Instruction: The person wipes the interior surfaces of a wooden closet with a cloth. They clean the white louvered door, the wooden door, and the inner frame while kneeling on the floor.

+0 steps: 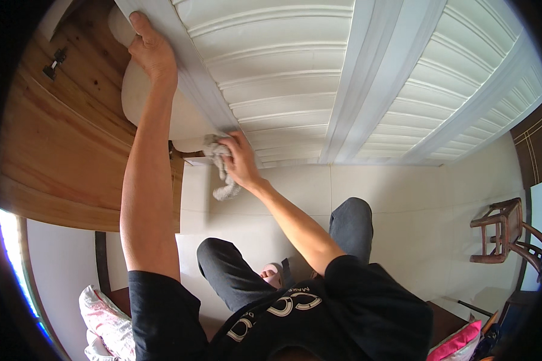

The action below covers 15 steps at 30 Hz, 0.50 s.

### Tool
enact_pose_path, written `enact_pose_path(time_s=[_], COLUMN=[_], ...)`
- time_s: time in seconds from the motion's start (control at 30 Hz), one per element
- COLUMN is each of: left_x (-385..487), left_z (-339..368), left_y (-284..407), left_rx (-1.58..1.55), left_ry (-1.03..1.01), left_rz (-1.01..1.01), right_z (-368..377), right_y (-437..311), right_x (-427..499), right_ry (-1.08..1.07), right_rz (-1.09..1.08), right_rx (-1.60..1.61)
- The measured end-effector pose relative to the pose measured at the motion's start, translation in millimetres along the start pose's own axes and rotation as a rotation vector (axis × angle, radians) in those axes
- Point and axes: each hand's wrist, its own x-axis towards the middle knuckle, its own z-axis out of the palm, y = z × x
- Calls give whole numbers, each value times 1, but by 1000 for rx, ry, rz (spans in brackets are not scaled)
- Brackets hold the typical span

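A white slatted cabinet door fills the upper middle, framed by a smooth greyish-white border. My left hand grips the outer edge of that frame near its upper end, thumb on the front face; the fingers behind are partly hidden. Lower down the same frame, my right hand presses a grey cloth against the edge, and the cloth's loose end hangs down over the floor. Behind the door edge, a cream-coloured surface with a curved outline shows beside the wooden cabinet interior.
A wooden panel with a metal hinge stands at left. More slatted white doors continue to the right. A wooden chair is at far right. A plastic bag lies at lower left, a pink item at lower right.
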Motion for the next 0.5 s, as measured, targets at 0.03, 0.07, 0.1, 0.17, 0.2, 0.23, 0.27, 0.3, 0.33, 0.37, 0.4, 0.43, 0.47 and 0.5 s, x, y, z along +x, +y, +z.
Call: enact_pose_path(time_s=[0.03, 0.07, 0.1, 0.17, 0.2, 0.23, 0.27, 0.3, 0.33, 0.37, 0.4, 0.43, 0.47, 0.5], left_x=[1, 3, 4, 10, 12, 14, 14, 14, 15, 16, 16, 15, 14, 12], left_z=[-1, -2, -3, -3, -4, -4, -2, -1, -1, -1, 0, 1, 3, 3], left_y=[-1, -3, -6, -13, -17, -21, -25, -28, -29, -29, -27, -25, -23, -20], left_rx=[5, 15, 31, -26, -50, -51, -53, -53, -39, -28, -17, -85, -153, -223], left_ry=[-14, -26, -46, -32, -31, -16, -1, 14, 11, 10, 10, 13, 14, 13], left_rz=[-13, -36, -74, -44, -30, -16, 0, 16, 25, 38, 52, 80, 107, 135], right_z=[-16, -36, -62, -108, -128, -141, -145, -146, -143, -133, -122, -110, -96, -82], right_y=[1, 2, 4, 4, 7, 10, 13, 15, 17, 19, 21, 23, 23, 23], right_x=[-7, -14, -20, -25, -19, -10, -2, 6, 12, 17, 21, 21, 20, 17], right_ry=[64, 148, 265, 610, 736, 877, 849, 825, 799, 788, 761, 750, 699, 667], right_rz=[-24, -69, -23, 180, 170, 123, 93, 51, 17, 27, 28, 28, 40, 49], right_rx=[-50, -86, -143, -191, -179, -173, -257, -337, -424, -464, -454, -429, -421, -397])
